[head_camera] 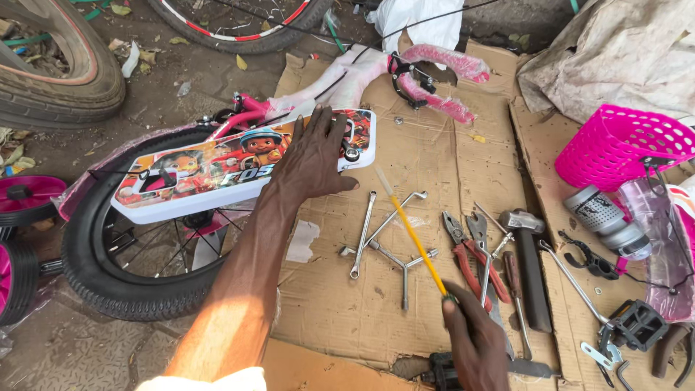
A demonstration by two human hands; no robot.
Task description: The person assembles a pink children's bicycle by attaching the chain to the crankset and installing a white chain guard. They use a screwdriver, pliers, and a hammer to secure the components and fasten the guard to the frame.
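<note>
My left hand [311, 156] lies flat, fingers spread, on the right end of a white chain guard with a colourful cartoon print [217, 170]. The guard sits on a small pink bicycle [347, 72] lying on its side, over its black-tyred wheel [108, 268]. My right hand [474, 340] grips a yellow-shafted screwdriver [413, 235] at its handle end. Its shaft slants up to the left, its tip near the guard's right edge. A silver bolt [352, 153] shows on the guard by my left fingers.
Flattened cardboard [427, 145] carries a spanner [362, 235], a three-way wrench [402, 253], red-handled pliers [474, 257], a hammer [528, 264] and a black pedal [637, 326]. A pink basket [615, 148] stands at right. Large tyres [65, 65] and pink training wheels [25, 199] lie at left.
</note>
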